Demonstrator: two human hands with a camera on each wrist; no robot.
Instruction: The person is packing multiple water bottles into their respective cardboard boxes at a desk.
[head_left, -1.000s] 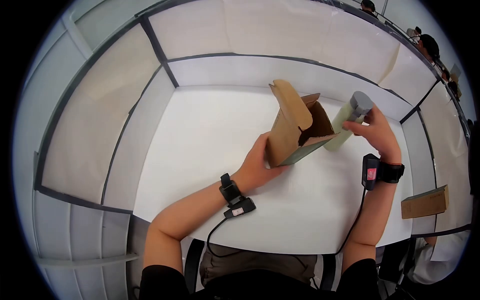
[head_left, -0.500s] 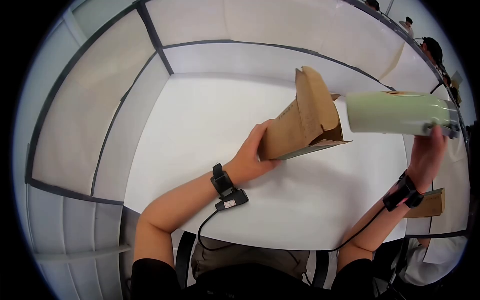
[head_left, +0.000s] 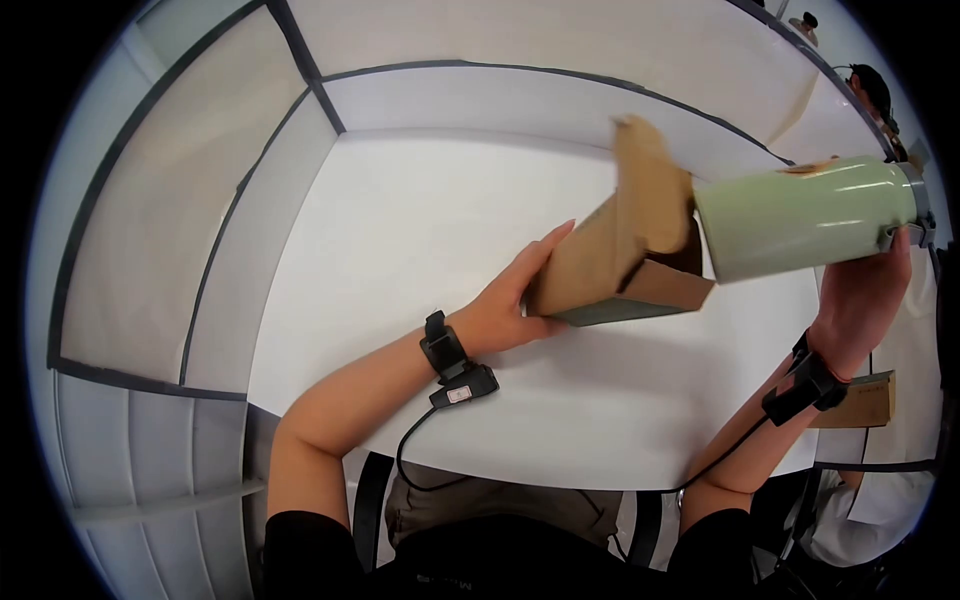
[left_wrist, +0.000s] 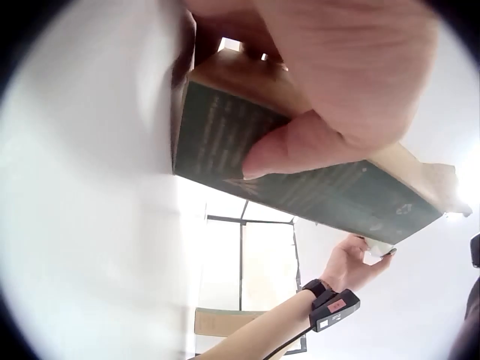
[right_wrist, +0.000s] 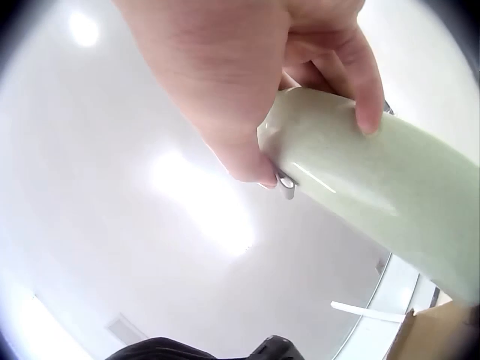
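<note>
Bottle (head_left: 805, 218) over white table (head_left: 400, 240), seemingly partitioned booth (head_left: 480, 90).

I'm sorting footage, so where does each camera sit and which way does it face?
Head: on the head, facing forward and down at the box, bottle and table; shows both hands, arms and black sleeves.
Left wrist: faces along the left hand to the box's dark green side; the right hand shows beyond.
Right wrist: faces along the right hand to the bottle, ceiling behind.
Head and left wrist share the box and both hands.
</note>
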